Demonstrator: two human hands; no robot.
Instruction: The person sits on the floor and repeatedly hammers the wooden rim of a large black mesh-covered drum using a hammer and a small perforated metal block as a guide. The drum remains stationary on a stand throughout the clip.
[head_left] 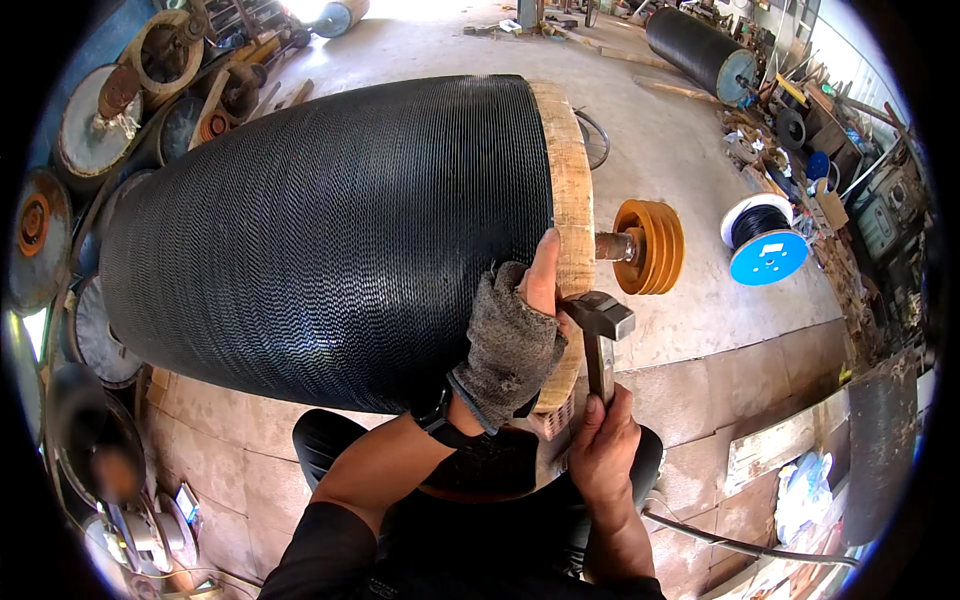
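Observation:
A large roller (330,230), its surface closely wound with ridged black strip, lies across in front of me. Its right end is a pale wooden disc (566,180). On the rim of that disc rests my left hand (515,325), in a grey fingerless glove, one finger stretched along the wood. The other fingers are curled beside the hammer head, and whatever they grip is hidden. My right hand (605,445) is closed round the handle of a hammer (603,318), its steel head right beside my left fingers.
An orange grooved pulley (650,247) sits on the shaft at the roller's right end. Farther right stands a blue-and-white cable spool (768,255). Another black roller (700,55) lies at the back right. Old wheels and reels (100,120) crowd the left; a dark hose (750,548) crosses the floor.

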